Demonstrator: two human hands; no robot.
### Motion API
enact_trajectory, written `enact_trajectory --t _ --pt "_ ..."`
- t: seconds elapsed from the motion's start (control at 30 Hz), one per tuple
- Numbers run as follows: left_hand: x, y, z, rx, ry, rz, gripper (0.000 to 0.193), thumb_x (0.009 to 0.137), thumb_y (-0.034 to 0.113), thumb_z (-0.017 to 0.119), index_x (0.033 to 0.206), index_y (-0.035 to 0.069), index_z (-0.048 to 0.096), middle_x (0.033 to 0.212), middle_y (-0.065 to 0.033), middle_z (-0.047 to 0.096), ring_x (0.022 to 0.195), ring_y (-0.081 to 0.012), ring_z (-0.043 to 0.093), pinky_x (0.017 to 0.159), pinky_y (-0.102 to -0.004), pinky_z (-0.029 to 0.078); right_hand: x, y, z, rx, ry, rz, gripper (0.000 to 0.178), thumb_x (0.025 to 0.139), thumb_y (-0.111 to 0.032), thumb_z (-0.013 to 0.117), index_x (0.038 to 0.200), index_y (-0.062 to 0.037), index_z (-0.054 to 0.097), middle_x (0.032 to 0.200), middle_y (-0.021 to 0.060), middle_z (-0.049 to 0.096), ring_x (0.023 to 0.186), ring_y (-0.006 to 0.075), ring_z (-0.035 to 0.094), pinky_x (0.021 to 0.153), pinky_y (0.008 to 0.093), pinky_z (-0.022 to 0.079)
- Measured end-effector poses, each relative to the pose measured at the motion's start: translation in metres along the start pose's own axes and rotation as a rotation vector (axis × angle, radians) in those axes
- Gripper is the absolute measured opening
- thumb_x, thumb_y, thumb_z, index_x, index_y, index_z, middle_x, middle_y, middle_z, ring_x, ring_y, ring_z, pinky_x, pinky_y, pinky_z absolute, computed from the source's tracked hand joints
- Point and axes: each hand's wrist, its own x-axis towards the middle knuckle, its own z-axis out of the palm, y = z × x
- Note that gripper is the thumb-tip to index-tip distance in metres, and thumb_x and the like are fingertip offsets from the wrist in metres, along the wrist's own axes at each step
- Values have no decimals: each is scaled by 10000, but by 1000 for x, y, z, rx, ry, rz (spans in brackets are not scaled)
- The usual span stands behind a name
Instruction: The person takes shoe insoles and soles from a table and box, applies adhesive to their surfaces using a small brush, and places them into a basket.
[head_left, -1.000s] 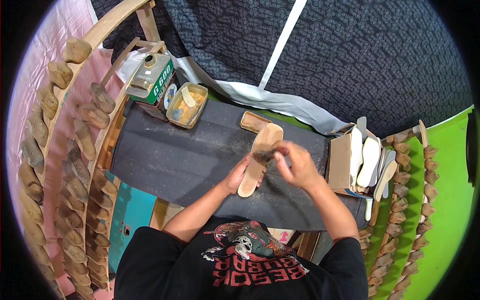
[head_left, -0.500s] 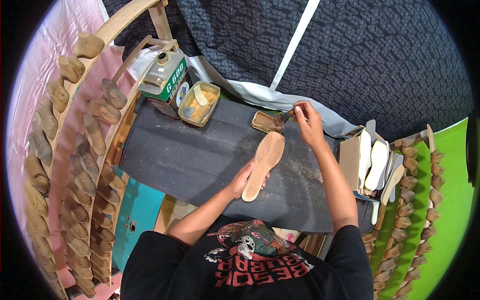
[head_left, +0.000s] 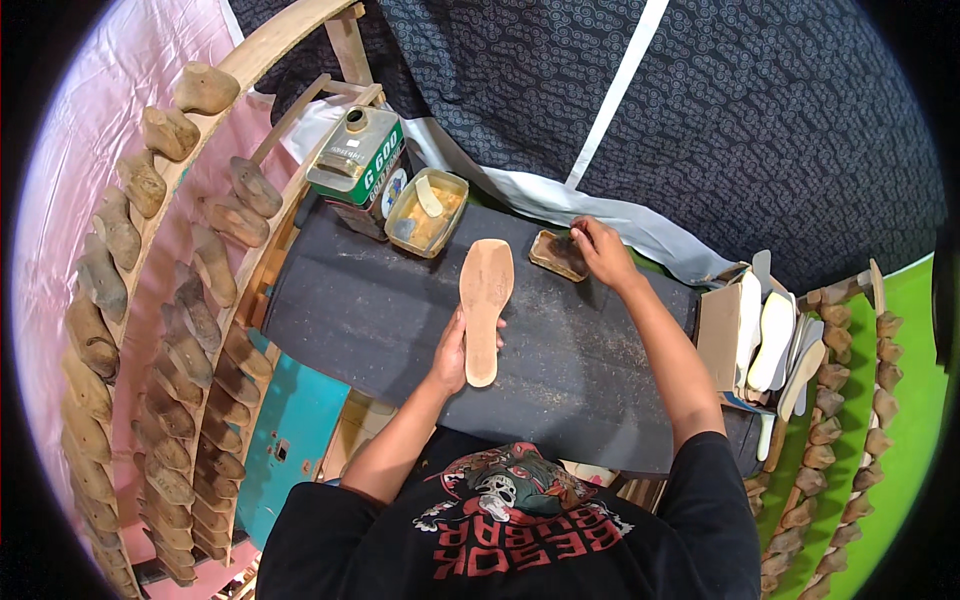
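Beyond red shirt lettering (head_left: 507,544), left fingers (head_left: 457,338) clasp an insole (head_left: 486,300); whether right fingers (head_left: 585,236) by a tray (head_left: 558,256) grip anything is unclear.

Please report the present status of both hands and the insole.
Left hand holding insole. Right hand at small tray, grip unclear. Nothing covering insole's wide end.

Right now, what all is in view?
Worktable: one, dark grey, centre
Flat shoe-shaped insole: one, tan, above worktable
Shallow rectangular tray: one, brown, back centre
Rectangular plastic tub: one, yellowish, back left
Flat strip: one, cream, in tub
Boxy metal can: one, green-silver, beside tub
Cardboard box with pale soles: one, brown, right
Carved wooden lasts: many, brown, side racks
Patterned curtain: one, black, behind worktable
Left hand: one, gripping insole
Right hand: one, at tray
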Motion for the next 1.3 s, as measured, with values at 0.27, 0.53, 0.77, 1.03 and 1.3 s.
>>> enact_trajectory --t 0.27,0.53,0.77,1.03,1.3 --pt "7 -12 17 -6 -20 -57 548 1115 492 306 1486 102 409 1173 -157 676 895 -212 682 826 -365 576 -10 -9 -25 -60 25 71 243 1023 -212 566 1078 18 620 928 230 705 852 409 692 778 452 533" --pt "21 -21 36 -5 -95 -161 556 1110 506 309 1495 113 385 1173 -162 658 884 -217 680 778 -385 607 -30 -48 -64 203 263 37 175 1051 -149 564 1060 21 603 871 111 721 775 157 683 720 313 537" --pt "31 -35 57 -10 -192 -211 562 1110 506 315 1494 104 389 1157 -161 664 862 -213 685 756 -372 616 -46 -87 -76 155 251 -131 128 1010 -118 599 1067 -3 607 845 133 703 749 243 707 690 347 546" --pt "40 -33 61 4 -180 -209 556 1103 521 323 1438 94 446 1124 -123 668 864 -212 693 731 -372 625 -89 -114 -56 13 -30 -443 167 894 -111 684 1019 -26 612 781 124 648 705 344 675 663 442 550" --pt "36 -35 54 -72 -299 -271 516 1121 465 302 1509 134 384 1089 -125 681 829 -199 693 707 -346 610 -62 -103 -74 -100 179 -470 157 898 -90 682 1002 -4 601 819 157 651 722 357 667 656 437 544"
